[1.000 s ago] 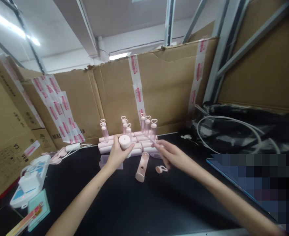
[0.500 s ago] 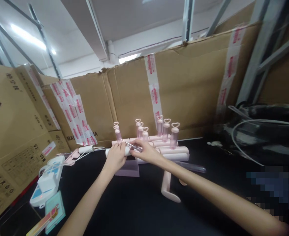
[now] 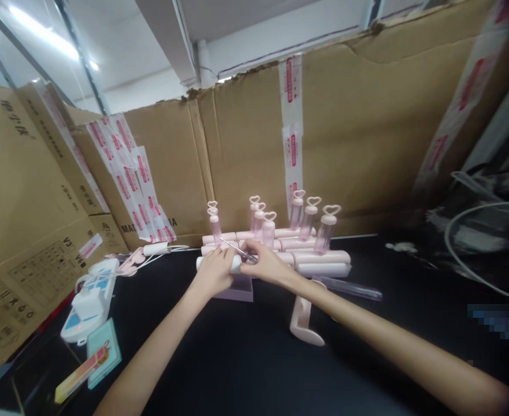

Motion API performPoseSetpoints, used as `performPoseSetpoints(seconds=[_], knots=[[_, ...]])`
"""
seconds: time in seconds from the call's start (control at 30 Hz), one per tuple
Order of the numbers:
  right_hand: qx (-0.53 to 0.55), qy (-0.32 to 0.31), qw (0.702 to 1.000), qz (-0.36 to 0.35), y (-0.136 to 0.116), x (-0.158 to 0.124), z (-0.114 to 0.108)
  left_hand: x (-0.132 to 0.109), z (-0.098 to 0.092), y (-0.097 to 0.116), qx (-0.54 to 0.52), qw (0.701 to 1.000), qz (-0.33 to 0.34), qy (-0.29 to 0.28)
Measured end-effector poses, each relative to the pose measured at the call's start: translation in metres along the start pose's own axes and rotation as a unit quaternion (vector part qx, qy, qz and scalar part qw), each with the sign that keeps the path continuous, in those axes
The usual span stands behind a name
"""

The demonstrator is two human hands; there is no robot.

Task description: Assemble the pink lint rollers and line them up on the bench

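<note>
My left hand (image 3: 214,270) is closed around a white tube (image 3: 236,265), whose end shows beside the fingers. In my right hand (image 3: 268,264) is a slim, pointed metal tool (image 3: 233,245), slanting up and left over the left fingers; its exact kind is unclear. Rows of pale pink cylinders (image 3: 323,257) lie just beyond both hands. Several clear pinkish tubes with heart-shaped loops (image 3: 326,234) stand upright among them. Below the hands sits a translucent purple box (image 3: 242,290), partly covered by the left hand. A pink angled piece (image 3: 301,320) rests near the right forearm.
A clear tube (image 3: 353,289) lies to the right of the cylinders. At the left are a white power strip (image 3: 92,300) with cables, a teal card (image 3: 109,352) and a yellow-orange strip (image 3: 81,370). Cardboard walls (image 3: 245,150) stand behind the black table (image 3: 254,358).
The camera view has shifted, so the scene sits slightly farther right and higher. Both hands keep the same hold on the white tube and the metal tool.
</note>
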State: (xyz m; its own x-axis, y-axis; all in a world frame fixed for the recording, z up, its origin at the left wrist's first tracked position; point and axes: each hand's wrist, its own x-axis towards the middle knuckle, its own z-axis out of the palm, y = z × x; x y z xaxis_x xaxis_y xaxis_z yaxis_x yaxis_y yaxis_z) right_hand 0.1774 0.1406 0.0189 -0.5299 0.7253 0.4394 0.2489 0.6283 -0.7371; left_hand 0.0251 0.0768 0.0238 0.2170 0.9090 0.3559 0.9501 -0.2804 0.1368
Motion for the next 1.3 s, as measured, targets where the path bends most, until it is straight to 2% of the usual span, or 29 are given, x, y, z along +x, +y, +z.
performPoseSetpoints(seconds=[0.1,0.2,0.33,0.4,0.5,0.57,0.63,0.73,0.87,1.03,1.1,1.2,1.27,1.3], knots=[[0.01,0.002,1.0,0.008,0.006,0.004,-0.003,0.001,-0.003,-0.007,-0.05,0.998,-0.026,0.013],[0.018,0.008,1.0,0.02,0.012,0.006,-0.004,0.004,-0.006,-0.023,-0.117,0.99,-0.063,0.041],[0.034,-0.034,0.999,0.019,0.007,0.003,-0.004,0.01,-0.008,-0.039,-0.209,0.97,-0.086,0.088],[0.051,-0.029,0.998,0.013,-0.002,0.002,-0.009,0.011,-0.009,-0.038,-0.243,0.96,-0.087,0.113],[0.088,0.022,0.996,-0.006,-0.022,0.003,-0.023,0.01,-0.012,-0.026,-0.281,0.946,-0.079,0.141],[0.139,0.058,0.988,-0.04,-0.035,0.006,-0.03,0.009,-0.013,-0.015,-0.329,0.931,-0.071,0.141],[0.185,0.065,0.978,-0.071,-0.044,0.01,-0.033,0.009,-0.011,-0.006,-0.388,0.91,-0.073,0.126],[0.17,0.006,0.981,-0.092,-0.047,0.013,-0.026,0.009,-0.006,0.004,-0.466,0.872,-0.087,0.119],[0.088,-0.038,0.992,-0.077,-0.034,0.009,-0.016,0.01,-0.003,0.008,-0.56,0.805,-0.082,0.175],[0.039,-0.216,0.974,-0.062,-0.011,-0.002,-0.006,0.012,-0.006,0.005,-0.59,0.753,-0.106,0.271],[0.034,-0.226,0.972,-0.061,-0.003,-0.003,0.003,0.013,-0.009,0.004,-0.595,0.736,-0.111,0.304],[0.048,-0.209,0.975,-0.055,0.003,0.0,0.015,0.013,-0.021,0.002,-0.599,0.709,-0.095,0.358],[0.067,-0.176,0.981,-0.047,0.002,0.004,0.015,0.01,-0.032,-0.001,-0.595,0.697,-0.068,0.393],[0.08,-0.15,0.985,-0.042,0.0,0.007,0.012,0.008,-0.037,-0.002,-0.586,0.701,-0.051,0.403]])
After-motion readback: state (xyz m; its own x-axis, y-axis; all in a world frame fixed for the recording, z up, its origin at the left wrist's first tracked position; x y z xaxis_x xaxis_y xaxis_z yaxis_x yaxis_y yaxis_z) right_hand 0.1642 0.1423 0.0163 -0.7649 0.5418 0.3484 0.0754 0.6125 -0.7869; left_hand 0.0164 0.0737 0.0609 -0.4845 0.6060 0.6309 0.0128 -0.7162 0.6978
